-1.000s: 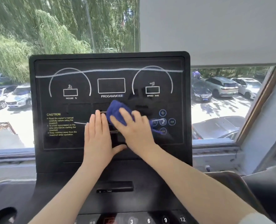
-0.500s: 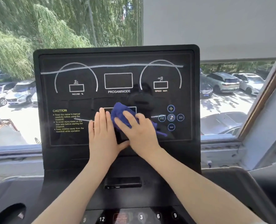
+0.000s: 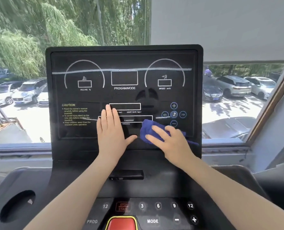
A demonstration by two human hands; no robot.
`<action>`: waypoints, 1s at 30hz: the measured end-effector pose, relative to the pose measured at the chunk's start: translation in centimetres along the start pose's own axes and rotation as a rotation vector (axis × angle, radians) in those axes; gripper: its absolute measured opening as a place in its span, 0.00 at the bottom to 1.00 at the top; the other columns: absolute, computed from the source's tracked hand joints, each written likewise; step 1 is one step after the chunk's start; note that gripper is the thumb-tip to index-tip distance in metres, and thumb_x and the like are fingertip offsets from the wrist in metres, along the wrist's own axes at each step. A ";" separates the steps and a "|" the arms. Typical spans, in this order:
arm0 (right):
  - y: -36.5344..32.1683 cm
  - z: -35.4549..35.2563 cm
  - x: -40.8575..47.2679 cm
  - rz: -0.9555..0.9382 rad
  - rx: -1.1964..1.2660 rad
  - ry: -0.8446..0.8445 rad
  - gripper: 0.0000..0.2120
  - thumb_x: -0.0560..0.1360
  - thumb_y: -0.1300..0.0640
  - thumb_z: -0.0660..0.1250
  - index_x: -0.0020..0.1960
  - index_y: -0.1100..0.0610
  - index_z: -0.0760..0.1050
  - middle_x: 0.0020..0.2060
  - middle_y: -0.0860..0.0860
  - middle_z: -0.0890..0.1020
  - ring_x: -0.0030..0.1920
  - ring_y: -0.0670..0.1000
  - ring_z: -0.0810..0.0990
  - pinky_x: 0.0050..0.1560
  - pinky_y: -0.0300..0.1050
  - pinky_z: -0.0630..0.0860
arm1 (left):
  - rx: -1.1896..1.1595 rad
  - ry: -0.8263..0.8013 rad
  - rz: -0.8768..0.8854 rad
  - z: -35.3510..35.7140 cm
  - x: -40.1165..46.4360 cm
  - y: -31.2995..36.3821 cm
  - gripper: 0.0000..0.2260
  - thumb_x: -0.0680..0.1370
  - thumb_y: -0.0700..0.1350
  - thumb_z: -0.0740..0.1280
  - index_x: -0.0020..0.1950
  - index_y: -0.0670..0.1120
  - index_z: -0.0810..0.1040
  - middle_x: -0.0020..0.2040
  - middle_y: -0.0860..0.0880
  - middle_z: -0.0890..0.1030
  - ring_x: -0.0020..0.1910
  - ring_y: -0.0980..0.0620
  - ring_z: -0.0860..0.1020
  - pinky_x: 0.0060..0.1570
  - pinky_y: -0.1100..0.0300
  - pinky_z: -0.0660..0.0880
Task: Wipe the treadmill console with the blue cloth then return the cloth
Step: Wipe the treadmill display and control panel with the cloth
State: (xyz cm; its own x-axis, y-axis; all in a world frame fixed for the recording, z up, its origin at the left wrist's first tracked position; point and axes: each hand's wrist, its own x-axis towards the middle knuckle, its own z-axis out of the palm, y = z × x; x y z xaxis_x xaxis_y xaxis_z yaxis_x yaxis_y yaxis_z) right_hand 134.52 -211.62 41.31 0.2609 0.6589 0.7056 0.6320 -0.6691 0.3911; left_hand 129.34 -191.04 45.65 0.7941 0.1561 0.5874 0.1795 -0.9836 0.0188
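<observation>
Two hands on 1 console [image 3: 123, 95]: L hand [image 3: 111, 135] fingers flat, R hand [image 3: 172, 140] fingers flat atop 1 blue cloth [image 3: 148, 130]

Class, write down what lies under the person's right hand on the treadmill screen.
Under the right hand lies a crumpled blue cloth, pressed flat-fingered against the black console panel. The cloth sticks out beyond the fingers. Any printing beneath the cloth is covered and cannot be read.

A glossy black plastic treadmill console [image 3: 123, 95], smooth enough to mirror a dim reflection, carries white printed markings. A soft, nappy blue cloth [image 3: 148, 131] bunches against it. Below, the matt black plastic lower panel [image 3: 156, 208] holds a shiny red button [image 3: 122, 224]. A wooden window frame [image 3: 271, 103] edges clear glass.
</observation>
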 end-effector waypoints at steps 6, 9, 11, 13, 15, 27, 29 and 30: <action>7.8 -2.5 -0.4 0.107 -0.036 0.053 0.32 0.61 0.74 0.63 0.59 0.50 0.71 0.58 0.55 0.77 0.39 0.56 0.68 0.34 0.45 0.69 | -0.040 0.050 0.119 0.1 -2.0 1.6 0.44 0.61 0.59 0.76 0.68 0.35 0.66 0.69 0.36 0.67 0.66 0.37 0.69 0.62 0.43 0.68; 7.6 -2.5 -0.9 0.315 -0.009 0.100 0.36 0.58 0.75 0.61 0.62 0.50 0.69 0.58 0.58 0.78 0.39 0.58 0.68 0.34 0.46 0.69 | -0.033 0.017 0.126 0.7 -3.5 2.0 0.44 0.60 0.61 0.75 0.67 0.37 0.68 0.68 0.36 0.68 0.64 0.36 0.71 0.60 0.41 0.69; 4.9 -1.5 -2.5 0.271 0.025 0.083 0.33 0.62 0.72 0.55 0.62 0.50 0.69 0.61 0.55 0.72 0.41 0.56 0.65 0.35 0.45 0.70 | -0.028 -0.025 0.111 1.1 -4.4 2.3 0.45 0.58 0.61 0.76 0.66 0.36 0.69 0.67 0.35 0.69 0.62 0.36 0.72 0.58 0.41 0.70; 2.1 -0.5 -5.2 0.087 0.032 -0.006 0.31 0.67 0.70 0.47 0.63 0.49 0.68 0.62 0.53 0.69 0.43 0.56 0.65 0.37 0.46 0.71 | -0.015 -0.057 0.092 1.5 -4.9 2.5 0.47 0.56 0.61 0.77 0.65 0.36 0.69 0.67 0.35 0.69 0.61 0.36 0.73 0.58 0.41 0.71; 1.9 -0.5 -7.1 -0.058 0.042 -0.082 0.33 0.66 0.70 0.44 0.64 0.48 0.68 0.63 0.54 0.70 0.44 0.56 0.66 0.38 0.46 0.72 | -0.001 -0.080 0.073 1.7 -5.1 2.7 0.49 0.54 0.61 0.78 0.66 0.36 0.68 0.68 0.36 0.69 0.62 0.36 0.72 0.58 0.41 0.70; 0.8 -1.1 -4.6 0.139 0.189 0.064 0.27 0.64 0.67 0.54 0.58 0.50 0.74 0.55 0.50 0.81 0.43 0.55 0.67 0.36 0.47 0.73 | 0.067 -0.126 0.072 1.8 -5.4 2.7 0.53 0.53 0.60 0.79 0.69 0.37 0.62 0.70 0.36 0.65 0.66 0.38 0.69 0.61 0.43 0.68; -1.4 -0.9 -3.7 0.118 0.192 -0.007 0.29 0.63 0.68 0.53 0.61 0.49 0.69 0.55 0.48 0.81 0.46 0.55 0.68 0.37 0.46 0.71 | 0.059 -0.128 0.069 1.8 -5.5 2.9 0.53 0.53 0.58 0.80 0.69 0.36 0.63 0.70 0.36 0.65 0.67 0.38 0.69 0.61 0.43 0.68; -1.4 -0.9 -3.6 0.099 0.182 -0.038 0.30 0.64 0.68 0.52 0.63 0.49 0.68 0.56 0.48 0.80 0.47 0.55 0.68 0.38 0.46 0.69 | 0.054 -0.131 0.065 1.8 -5.5 2.9 0.53 0.53 0.58 0.80 0.70 0.36 0.63 0.71 0.36 0.64 0.67 0.38 0.68 0.62 0.43 0.68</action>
State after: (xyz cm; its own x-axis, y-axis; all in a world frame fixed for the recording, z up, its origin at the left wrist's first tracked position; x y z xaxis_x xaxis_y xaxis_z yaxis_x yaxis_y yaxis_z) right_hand 132.04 -213.42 38.75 0.3536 0.6080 0.7109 0.7227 -0.6601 0.2051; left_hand 126.54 -194.60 40.98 0.8733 0.1063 0.4755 0.1535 -0.9862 -0.0615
